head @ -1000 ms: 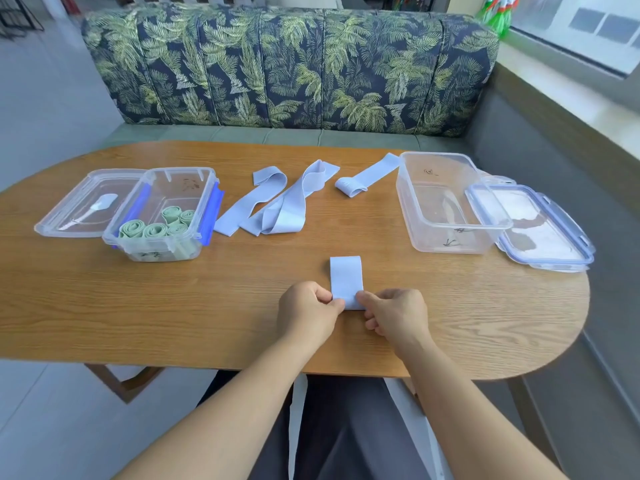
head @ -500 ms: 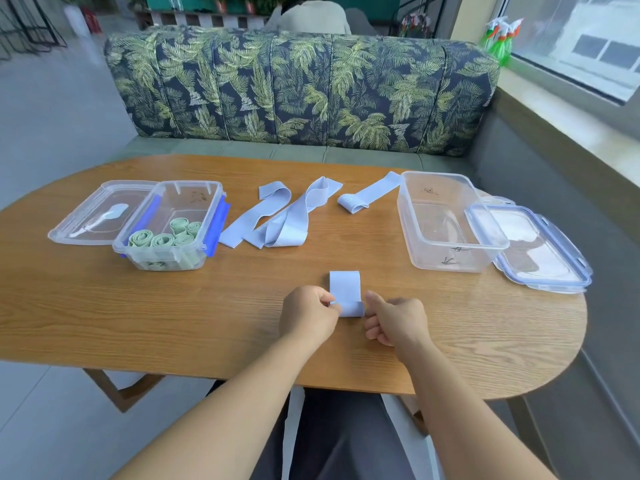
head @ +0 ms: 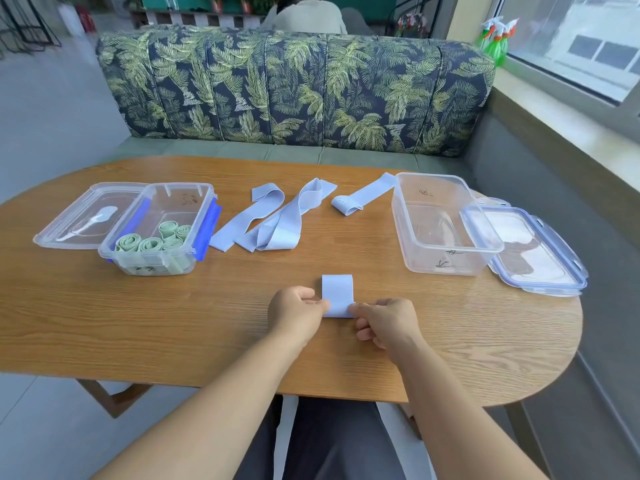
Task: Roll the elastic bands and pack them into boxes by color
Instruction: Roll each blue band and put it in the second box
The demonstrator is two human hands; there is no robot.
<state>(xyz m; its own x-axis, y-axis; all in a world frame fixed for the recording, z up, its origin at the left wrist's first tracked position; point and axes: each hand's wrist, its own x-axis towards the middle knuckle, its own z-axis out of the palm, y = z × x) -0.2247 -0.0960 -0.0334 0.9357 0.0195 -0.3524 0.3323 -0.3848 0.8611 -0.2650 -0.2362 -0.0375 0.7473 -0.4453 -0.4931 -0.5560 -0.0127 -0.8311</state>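
Both hands, left hand (head: 298,311) and right hand (head: 388,322), pinch the blue band (head: 337,295) lying flat between them

Both hands, left (head: 298,312) and right (head: 387,322), pinch a pale blue band (head: 337,295) flat on the wooden table (head: 138,323).

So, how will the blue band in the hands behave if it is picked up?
The blue band is probably floppy, as the loose bands lie in soft folds. Its near end, pinched by the left hand and right hand, may unroll if released.
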